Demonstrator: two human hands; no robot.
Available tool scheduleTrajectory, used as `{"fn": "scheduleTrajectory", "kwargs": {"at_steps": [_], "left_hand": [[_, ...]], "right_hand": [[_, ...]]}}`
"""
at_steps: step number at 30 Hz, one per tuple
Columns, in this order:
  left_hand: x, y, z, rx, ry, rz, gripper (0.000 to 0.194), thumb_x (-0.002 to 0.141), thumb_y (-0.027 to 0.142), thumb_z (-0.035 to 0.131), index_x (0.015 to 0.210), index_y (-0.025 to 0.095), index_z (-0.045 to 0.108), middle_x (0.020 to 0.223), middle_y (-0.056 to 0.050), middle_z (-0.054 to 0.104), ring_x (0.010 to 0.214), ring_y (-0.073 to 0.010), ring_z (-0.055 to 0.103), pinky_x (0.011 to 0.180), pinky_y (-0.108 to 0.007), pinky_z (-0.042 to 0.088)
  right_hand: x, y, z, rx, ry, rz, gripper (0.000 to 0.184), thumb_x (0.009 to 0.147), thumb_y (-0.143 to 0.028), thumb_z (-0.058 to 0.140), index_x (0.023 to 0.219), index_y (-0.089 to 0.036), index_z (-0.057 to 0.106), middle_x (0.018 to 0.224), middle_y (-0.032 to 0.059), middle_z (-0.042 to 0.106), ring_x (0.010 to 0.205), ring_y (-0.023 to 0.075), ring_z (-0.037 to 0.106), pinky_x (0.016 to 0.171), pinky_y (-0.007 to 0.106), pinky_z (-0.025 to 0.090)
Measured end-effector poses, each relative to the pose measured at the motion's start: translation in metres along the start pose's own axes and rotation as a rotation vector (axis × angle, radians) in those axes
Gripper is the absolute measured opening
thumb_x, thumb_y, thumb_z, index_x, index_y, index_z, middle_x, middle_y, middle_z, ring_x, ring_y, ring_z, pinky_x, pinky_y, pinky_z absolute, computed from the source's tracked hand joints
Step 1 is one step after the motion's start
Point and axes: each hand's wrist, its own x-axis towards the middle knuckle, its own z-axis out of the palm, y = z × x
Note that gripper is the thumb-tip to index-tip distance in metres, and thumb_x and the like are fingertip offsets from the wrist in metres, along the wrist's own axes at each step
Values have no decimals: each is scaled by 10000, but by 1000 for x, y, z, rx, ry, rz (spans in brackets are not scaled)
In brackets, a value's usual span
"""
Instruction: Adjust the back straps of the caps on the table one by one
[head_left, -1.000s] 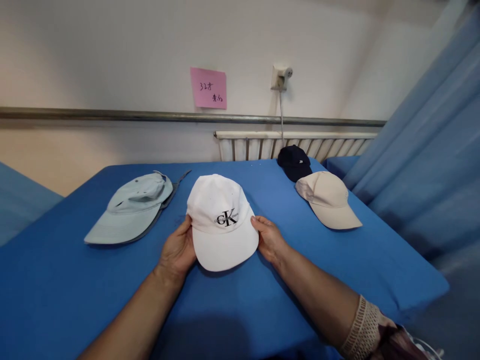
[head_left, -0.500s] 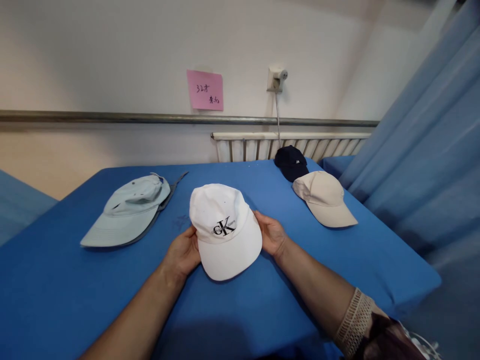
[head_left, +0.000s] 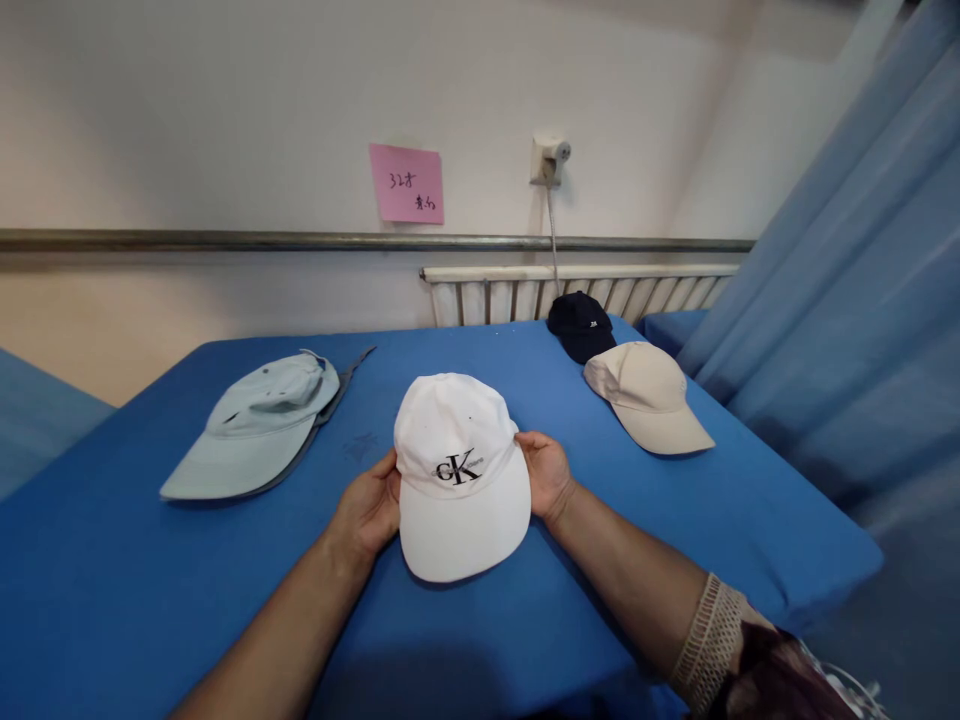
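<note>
A white baseball cap (head_left: 459,430) with black "CK" lettering is between my hands over the blue-covered table (head_left: 300,620), its brim toward me. My left hand (head_left: 373,505) grips the cap's left side, with the fingers partly tucked behind it. On the opposite side, my right hand (head_left: 547,475) holds the edge where crown and brim meet; its fingertips are partly hidden by the cap. Whether the cap rests on the cloth or hangs just above it, I cannot tell.
Left of my hands lies a light blue cap (head_left: 259,420) on top of a dark grey one (head_left: 330,405). At the right are a beige cap (head_left: 649,395) and a navy cap (head_left: 579,325) behind it. A blue curtain (head_left: 840,250) borders the right side; a wall rail (head_left: 300,241) runs behind.
The white cap has shifted slightly right and toward me, and its front has turned to face me more squarely. Both hands keep hold of its sides.
</note>
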Motion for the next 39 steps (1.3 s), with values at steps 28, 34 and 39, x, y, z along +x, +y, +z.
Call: {"fn": "scheduleTrajectory", "kwargs": {"at_steps": [28, 34, 39], "left_hand": [[-4, -9, 7, 413, 242, 270, 151, 920, 169, 563, 890, 99, 693, 934, -131, 732, 757, -174, 707, 710, -288, 587], [-3, -3, 5, 437, 275, 226, 76, 867, 114, 635, 893, 102, 705, 937, -119, 730, 781, -173, 704, 739, -289, 595], [-3, -1, 10, 415, 300, 176, 69, 852, 102, 650, 888, 96, 709, 939, -131, 728, 797, -188, 711, 746, -292, 603]], "right_hand": [[84, -91, -25, -97, 493, -558, 214, 775, -200, 760, 750, -197, 548, 552, -85, 547, 481, 56, 542, 443, 130, 443], [130, -131, -61, -46, 755, -573, 66, 921, -198, 612, 976, -176, 582, 769, -21, 634, 663, 92, 621, 576, 189, 517], [145, -135, -80, -60, 886, -506, 353, 941, -347, 593, 1240, -162, 564, 1236, 98, 590, 1033, 227, 623, 861, 436, 547]]}}
